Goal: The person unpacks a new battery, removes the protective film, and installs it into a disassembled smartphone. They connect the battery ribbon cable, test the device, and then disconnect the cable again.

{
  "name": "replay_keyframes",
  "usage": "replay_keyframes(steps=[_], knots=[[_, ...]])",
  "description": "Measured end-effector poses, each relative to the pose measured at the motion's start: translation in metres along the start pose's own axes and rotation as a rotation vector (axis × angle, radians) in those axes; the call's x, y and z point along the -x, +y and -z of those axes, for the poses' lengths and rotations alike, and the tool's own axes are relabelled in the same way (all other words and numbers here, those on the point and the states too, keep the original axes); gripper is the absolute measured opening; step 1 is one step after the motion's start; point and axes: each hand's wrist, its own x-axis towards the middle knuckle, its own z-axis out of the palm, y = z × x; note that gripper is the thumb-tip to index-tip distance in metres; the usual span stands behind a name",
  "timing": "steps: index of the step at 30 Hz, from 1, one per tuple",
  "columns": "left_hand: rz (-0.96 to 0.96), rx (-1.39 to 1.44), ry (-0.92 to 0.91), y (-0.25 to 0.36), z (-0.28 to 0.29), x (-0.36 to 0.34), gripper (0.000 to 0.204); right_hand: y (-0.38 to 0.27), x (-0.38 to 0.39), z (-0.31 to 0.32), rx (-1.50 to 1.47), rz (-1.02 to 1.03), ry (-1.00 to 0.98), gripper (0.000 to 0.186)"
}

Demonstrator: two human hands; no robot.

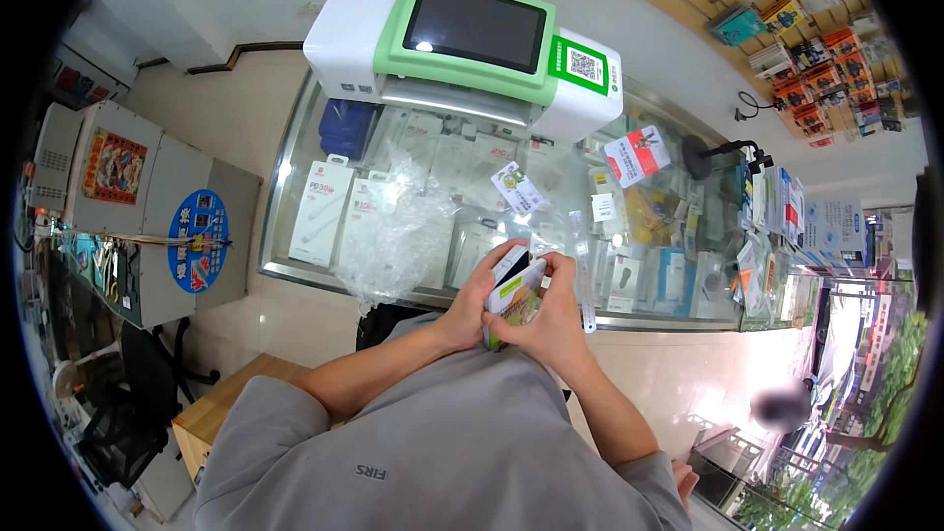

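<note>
Close to my body, at the front edge of the glass counter (649, 323), both hands hold small flat boxes together. My left hand (466, 318) is closed round the left side of a white box with a dark face (507, 265). My right hand (554, 329) grips a white-and-green box (517, 287) tilted beside it, its thumb across the lower part. The fingers hide parts of both boxes, and their contents cannot be seen. Just beyond my left hand lies crumpled clear plastic wrap (393, 231). A clear ruler-like strip (582, 275) lies right of my right hand.
A white-and-green machine with a dark screen (475, 28) stands at the counter's back. White boxes (323, 211), a small card (517, 188) and a red-and-white card (637, 155) are on or under the glass. A grey cabinet (147, 206) and wooden box (231, 398) stand left.
</note>
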Motion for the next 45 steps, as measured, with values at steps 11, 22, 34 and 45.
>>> replay_keyframes(steps=[11, 22, 34, 45], knots=[[-0.223, 0.217, 0.258, 0.026, 0.032, -0.042, 0.067, 0.002, -0.008, 0.052, 0.130, 0.122, 0.175, 0.092], [-0.217, -0.363, 0.307, 0.004, 0.066, -0.031, 0.056, 0.114, 0.022, 0.063, 0.734, 0.043, 0.590, 0.063], [-0.251, -1.685, 0.250, 0.022, 0.060, -0.012, 0.110, 0.084, -0.040, 0.008, 0.455, 0.224, 0.053, 0.058], [-0.307, -1.688, 0.278, 0.022, 0.063, -0.013, 0.110, 0.116, -0.039, 0.013, 0.255, 0.242, 0.361, 0.027]])
